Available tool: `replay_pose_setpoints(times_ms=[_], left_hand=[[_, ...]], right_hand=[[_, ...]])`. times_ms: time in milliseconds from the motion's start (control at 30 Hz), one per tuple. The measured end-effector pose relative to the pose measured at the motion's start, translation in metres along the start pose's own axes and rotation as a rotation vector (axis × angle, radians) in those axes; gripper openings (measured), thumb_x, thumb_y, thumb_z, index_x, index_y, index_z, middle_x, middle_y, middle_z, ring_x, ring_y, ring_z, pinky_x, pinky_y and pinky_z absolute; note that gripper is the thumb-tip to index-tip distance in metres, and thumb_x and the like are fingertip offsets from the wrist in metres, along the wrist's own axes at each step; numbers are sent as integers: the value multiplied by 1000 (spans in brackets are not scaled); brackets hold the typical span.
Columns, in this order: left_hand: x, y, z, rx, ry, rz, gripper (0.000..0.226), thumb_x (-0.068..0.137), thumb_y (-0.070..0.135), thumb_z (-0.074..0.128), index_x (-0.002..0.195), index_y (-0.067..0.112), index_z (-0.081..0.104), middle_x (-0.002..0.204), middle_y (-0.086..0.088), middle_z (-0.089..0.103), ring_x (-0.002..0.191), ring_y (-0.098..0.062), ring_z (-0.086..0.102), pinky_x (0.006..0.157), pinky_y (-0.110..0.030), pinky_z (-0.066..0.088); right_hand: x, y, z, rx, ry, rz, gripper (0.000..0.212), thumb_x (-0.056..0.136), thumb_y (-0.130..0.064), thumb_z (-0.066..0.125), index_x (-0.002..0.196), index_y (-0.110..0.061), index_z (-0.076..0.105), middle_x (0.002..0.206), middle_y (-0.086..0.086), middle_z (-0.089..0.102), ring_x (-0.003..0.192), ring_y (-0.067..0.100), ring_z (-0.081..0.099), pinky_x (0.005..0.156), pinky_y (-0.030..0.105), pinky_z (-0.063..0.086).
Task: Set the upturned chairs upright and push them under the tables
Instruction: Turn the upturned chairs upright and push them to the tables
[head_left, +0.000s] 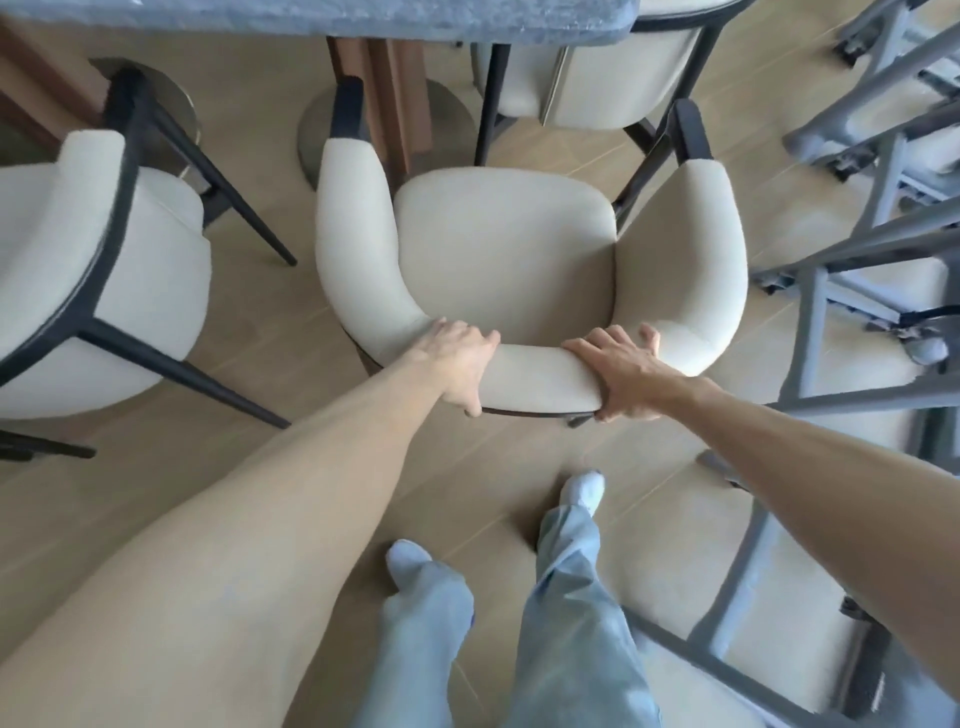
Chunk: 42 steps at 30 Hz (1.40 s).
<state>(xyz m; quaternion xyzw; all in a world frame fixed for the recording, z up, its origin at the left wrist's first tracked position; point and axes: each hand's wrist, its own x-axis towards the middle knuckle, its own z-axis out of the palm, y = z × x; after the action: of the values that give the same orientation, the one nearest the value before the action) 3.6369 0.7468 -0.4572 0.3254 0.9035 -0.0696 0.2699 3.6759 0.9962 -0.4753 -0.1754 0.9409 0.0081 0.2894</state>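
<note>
A cream upholstered armchair with black legs stands upright in front of me, its seat facing the grey table at the top edge. My left hand grips the padded backrest on its left side, thumb under the rim. My right hand grips the same backrest on the right. The chair's front is near the table's round pedestal base. To the left another cream chair lies tipped over with its black legs pointing sideways.
A third cream chair stands under the table at the far side. Grey metal-framed chairs crowd the right edge and lower right. My feet in light socks stand on the wooden floor behind the chair.
</note>
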Motion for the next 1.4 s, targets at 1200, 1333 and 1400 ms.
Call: replay_pose_setpoints(times_ms=[1200, 1333, 1400], left_hand=[[-101, -134, 16, -208, -41, -172, 105, 64, 59, 84, 150, 20, 37, 146, -2, 50, 134, -24, 48, 110, -39, 36], [-102, -127, 15, -177, -36, -184, 103, 68, 50, 86, 149, 15, 35, 147, -5, 47, 136, -25, 45, 111, -39, 34], [-97, -128, 15, -141, -45, -215, 102, 67, 48, 87, 148, 13, 36, 147, -7, 47, 136, -26, 44, 111, -40, 34]], right_hand=[[69, -181, -75, -72, -125, -8, 114, 70, -58, 81, 154, -18, 15, 144, 6, 40, 133, 29, 37, 105, 55, 33], [62, -194, -80, -130, -150, 44, 100, 74, -50, 82, 147, -14, 25, 140, 6, 44, 131, 30, 41, 105, 60, 34], [63, -200, -83, -157, -150, 71, 93, 73, -49, 83, 142, -14, 31, 135, 7, 47, 128, 30, 43, 104, 63, 35]])
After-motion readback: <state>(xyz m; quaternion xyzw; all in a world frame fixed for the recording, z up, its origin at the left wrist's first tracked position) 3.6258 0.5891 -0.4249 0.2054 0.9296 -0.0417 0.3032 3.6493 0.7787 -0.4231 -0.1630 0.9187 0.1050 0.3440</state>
